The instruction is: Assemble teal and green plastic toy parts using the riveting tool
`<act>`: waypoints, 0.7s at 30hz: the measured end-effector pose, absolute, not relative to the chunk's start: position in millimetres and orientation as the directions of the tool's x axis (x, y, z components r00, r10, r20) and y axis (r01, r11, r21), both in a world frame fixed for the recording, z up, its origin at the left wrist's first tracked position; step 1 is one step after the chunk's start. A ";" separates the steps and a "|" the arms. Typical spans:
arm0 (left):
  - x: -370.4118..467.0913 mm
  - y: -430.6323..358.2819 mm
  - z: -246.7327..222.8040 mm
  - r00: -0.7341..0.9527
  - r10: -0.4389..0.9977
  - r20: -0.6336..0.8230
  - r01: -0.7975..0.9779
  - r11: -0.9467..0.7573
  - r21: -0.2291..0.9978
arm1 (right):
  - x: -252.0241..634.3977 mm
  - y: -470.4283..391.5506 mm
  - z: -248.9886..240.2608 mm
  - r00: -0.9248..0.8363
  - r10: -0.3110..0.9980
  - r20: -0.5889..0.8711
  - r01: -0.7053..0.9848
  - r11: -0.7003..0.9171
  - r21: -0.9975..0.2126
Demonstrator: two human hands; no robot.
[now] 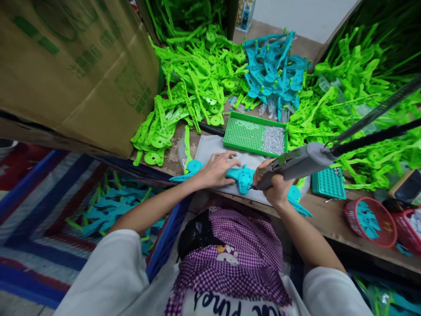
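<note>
While pinching the narrow limb of a turquoise plastic part [245, 177] between thumb and left fingers [230, 163], gripping a grey, pen-shaped power driver [296, 166] with the right fingers [279, 182] clenched around its barrel. Aimed with the tip at the near side of the part's blocky middle, close against it; cannot tell from here whether seated in a hole. Judged to be at the driving step, with the piece steadied for it. Calls for a firm left hold, a tip kept straight, and even pressure.

Lying low in front of the body, on a pale grey cloth [210, 147] spread over the brown wooden surface [324, 213]. Looks matt and evenly coloured, with a rounded, knobbly centre and small dark marks on top.

Farther out, just beyond the cloth's middle, set down: a green perforated plastic tray [250, 151] with small silver metal pieces [273, 139] heaped toward its right end. Piled behind: flat lime-green plastic parts [197, 74] and a tangled stack of turquoise parts [274, 70]. Placed off to the right: a round red plastic basket [387, 221] holding small turquoise pieces.
</note>
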State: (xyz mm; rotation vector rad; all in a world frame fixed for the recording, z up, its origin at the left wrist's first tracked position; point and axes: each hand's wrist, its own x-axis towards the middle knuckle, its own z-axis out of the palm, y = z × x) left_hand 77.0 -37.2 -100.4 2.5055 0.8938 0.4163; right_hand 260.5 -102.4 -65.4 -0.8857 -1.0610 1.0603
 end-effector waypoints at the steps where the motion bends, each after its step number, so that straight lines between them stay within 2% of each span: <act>1: 76.3 -42.1 -99.0 0.772 0.611 0.174 0.473 -0.736 0.484 | 260.4 -102.5 -65.1 0.129 0.964 0.231 -0.240 0.256 -0.936; 4: 74.6 -59.2 -102.3 0.868 0.444 0.220 0.309 -0.832 0.460 | 260.6 -103.0 -64.4 0.135 0.971 0.196 -0.234 0.223 -0.946; 7: 74.5 -72.3 -114.9 0.916 0.350 0.196 0.242 -0.871 0.427 | 261.3 -103.2 -65.0 0.149 0.970 0.192 -0.228 0.222 -0.948; 14: 80.2 -75.7 -120.8 0.929 0.331 0.165 0.269 -0.912 0.310 | 267.5 -102.3 -67.3 0.151 0.973 0.172 -0.269 0.208 -0.940; 18: 81.7 -75.0 -116.9 0.927 0.347 0.140 0.291 -0.904 0.315 | 270.5 -103.9 -56.9 0.200 0.964 0.176 -0.240 0.222 -0.945; 21: 80.2 -74.3 -115.1 0.926 0.354 0.133 0.284 -0.884 0.371 | 270.5 -107.0 -48.2 0.247 0.951 0.186 -0.241 0.246 -0.939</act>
